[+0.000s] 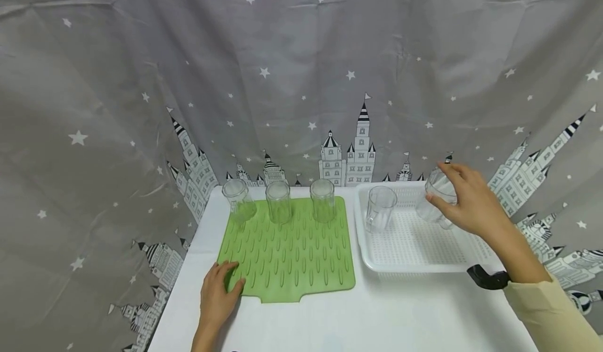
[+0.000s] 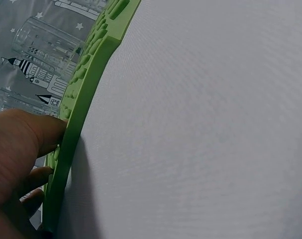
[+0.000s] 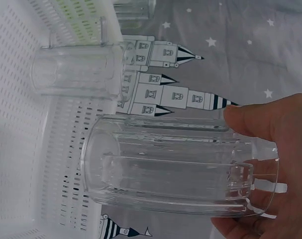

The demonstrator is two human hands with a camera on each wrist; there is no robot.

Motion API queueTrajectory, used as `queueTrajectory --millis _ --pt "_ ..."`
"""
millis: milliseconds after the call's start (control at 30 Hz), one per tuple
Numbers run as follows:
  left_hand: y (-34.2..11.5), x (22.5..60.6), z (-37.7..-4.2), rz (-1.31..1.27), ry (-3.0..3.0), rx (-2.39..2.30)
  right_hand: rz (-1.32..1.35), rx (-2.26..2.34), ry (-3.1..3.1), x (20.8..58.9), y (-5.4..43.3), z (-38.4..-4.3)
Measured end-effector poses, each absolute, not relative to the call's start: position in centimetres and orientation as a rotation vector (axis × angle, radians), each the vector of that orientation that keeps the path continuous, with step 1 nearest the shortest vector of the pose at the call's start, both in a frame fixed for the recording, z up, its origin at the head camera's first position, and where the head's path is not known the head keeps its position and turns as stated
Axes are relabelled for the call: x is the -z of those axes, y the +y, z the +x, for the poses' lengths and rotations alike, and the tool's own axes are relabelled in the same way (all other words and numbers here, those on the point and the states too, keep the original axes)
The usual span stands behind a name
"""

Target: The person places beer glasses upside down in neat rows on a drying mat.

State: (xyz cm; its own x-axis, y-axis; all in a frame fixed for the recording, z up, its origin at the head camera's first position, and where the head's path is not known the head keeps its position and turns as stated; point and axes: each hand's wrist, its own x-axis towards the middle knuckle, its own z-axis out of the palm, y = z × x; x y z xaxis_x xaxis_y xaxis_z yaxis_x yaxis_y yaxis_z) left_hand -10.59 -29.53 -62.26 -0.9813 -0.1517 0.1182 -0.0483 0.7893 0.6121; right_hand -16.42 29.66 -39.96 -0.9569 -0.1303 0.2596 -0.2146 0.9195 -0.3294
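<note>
Right wrist view, clear mug [image 3: 170, 172], rim end between fingers [image 3: 252, 117]

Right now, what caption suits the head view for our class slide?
Right hand holds a glass mug at a white basket; left hand touches a green mat.

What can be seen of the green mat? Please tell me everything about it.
The green mat looks like rubber or silicone, roughly rectangular, with rounded corners, rows of raised oblong ridges and a wide tab on its near edge. It lies flat on the white table, left of the white basket. Three clear mugs stand along its far side, and the left hand touches its near left corner.
</note>
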Motion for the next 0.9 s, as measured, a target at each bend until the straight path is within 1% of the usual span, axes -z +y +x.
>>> queueTrajectory --millis 433,900 --pt "-29.3 61.9 -10.4 0.155 -2.791 0.960 0.335 -0.599 -2.796 40.4 28.9 -13.3" --pt "-29.4 62.0 -10.5 0.179 -2.810 0.978 0.391 -0.573 -2.790 40.7 27.3 -13.2"
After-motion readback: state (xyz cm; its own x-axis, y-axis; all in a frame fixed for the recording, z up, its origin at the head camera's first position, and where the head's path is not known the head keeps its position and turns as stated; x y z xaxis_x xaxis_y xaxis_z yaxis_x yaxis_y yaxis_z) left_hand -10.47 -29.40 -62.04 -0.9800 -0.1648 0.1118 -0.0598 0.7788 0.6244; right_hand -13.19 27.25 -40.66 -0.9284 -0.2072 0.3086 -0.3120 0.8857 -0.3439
